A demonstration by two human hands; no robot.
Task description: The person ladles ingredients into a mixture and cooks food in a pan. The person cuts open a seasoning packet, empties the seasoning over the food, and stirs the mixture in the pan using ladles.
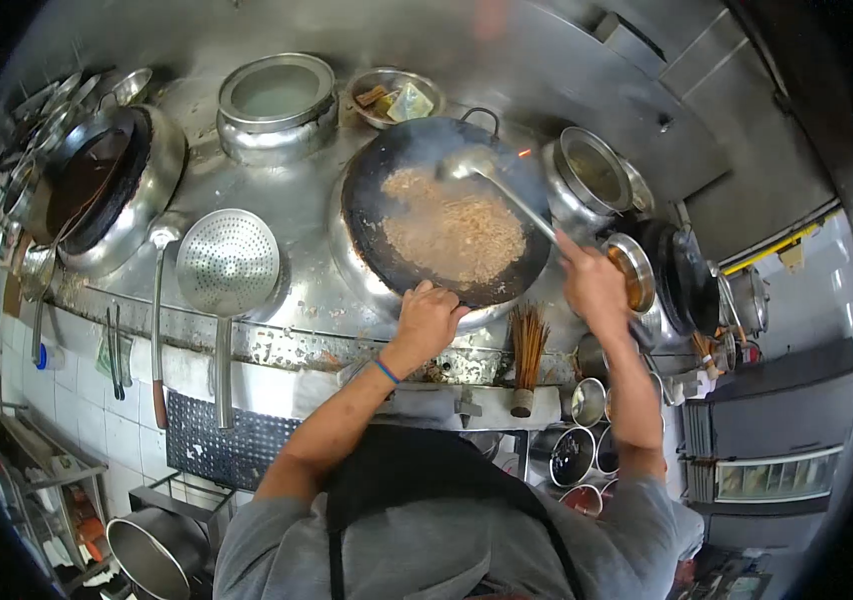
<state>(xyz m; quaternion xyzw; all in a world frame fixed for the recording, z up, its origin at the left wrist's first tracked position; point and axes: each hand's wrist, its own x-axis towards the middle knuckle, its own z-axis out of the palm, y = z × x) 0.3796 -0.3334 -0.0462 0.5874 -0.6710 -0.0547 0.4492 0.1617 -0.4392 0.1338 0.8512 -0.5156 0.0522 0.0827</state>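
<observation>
A black wok (362, 215) sits over the steel stove, tilted a little toward me. Brown minced-looking food (462, 235) is spread across its base, with steam or smoke rising. My left hand (429, 322) grips the wok's near rim, thumb to the right; a coloured band is on that wrist. My right hand (595, 287) is closed round the long handle of a ladle (522, 203). The ladle's bowl is over the far part of the wok, above the edge of the food, partly blurred by steam.
Left of the wok lie a perforated skimmer (229, 262) and a second large wok (152, 200). Behind stand a lidless steel pot (277, 125) and a bowl (397, 92). A bamboo brush (527, 350) stands at the front edge. More pots (597, 170) crowd the right.
</observation>
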